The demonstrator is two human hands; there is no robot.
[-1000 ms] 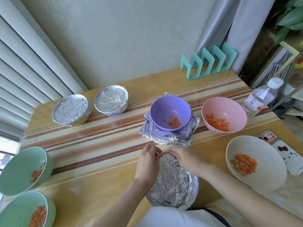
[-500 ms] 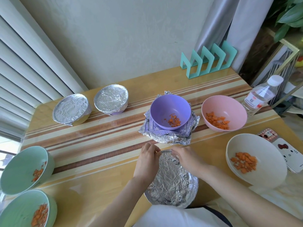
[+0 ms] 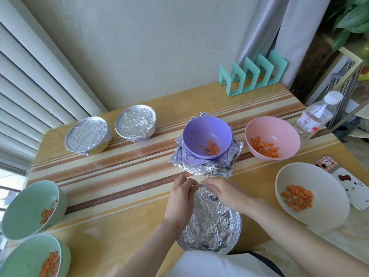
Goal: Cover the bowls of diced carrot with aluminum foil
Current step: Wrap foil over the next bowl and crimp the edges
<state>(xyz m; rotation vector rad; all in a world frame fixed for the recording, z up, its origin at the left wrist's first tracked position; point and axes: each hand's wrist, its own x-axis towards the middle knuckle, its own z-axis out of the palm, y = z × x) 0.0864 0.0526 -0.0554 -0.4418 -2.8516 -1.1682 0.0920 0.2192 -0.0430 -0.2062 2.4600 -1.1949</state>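
Lower centre of the frame: left hand and right hand, fingers curled, grasp the far rim of a foil-covered bowl. An uncovered purple bowl sits above.

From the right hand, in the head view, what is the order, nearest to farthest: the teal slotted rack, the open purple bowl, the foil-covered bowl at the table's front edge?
1. Foil-covered bowl, at the front: the right hand holds its far rim.
2. Open purple bowl, just beyond it, centre.
3. Teal slotted rack, farthest back, right of centre.
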